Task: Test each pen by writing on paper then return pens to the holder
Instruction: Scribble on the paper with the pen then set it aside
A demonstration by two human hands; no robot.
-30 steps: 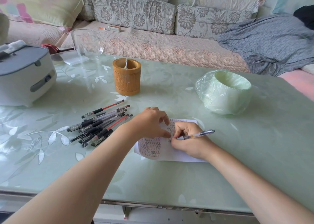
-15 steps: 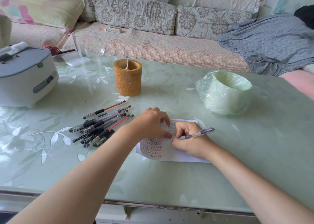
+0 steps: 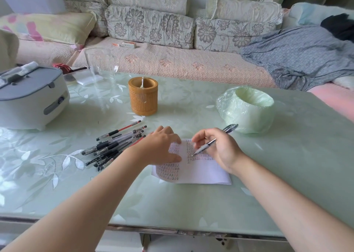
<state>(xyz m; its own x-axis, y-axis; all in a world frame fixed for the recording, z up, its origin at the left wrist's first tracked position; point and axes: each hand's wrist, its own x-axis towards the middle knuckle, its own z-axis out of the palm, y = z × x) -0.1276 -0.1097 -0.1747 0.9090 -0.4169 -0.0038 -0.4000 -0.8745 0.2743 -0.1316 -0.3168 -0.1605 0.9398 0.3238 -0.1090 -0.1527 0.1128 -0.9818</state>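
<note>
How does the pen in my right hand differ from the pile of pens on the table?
The held pen is gripped by the right hand; no hand holds the pile. The held pen slants, tip down at the paper; the pile lies flat on the table, left of the paper. The held pen is one; the pile holds many, some red. Both are slim pens with dark parts.

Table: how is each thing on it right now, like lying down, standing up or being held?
Pen: held in the right hand, tip down at the paper.
Paper: lying on the table, partly written on, left hand pressing it.
Other pens: lying loose in a pile.
Holder: upright, one thin thing inside.
Glass: upright, empty.
Cooker: lid shut.
</note>
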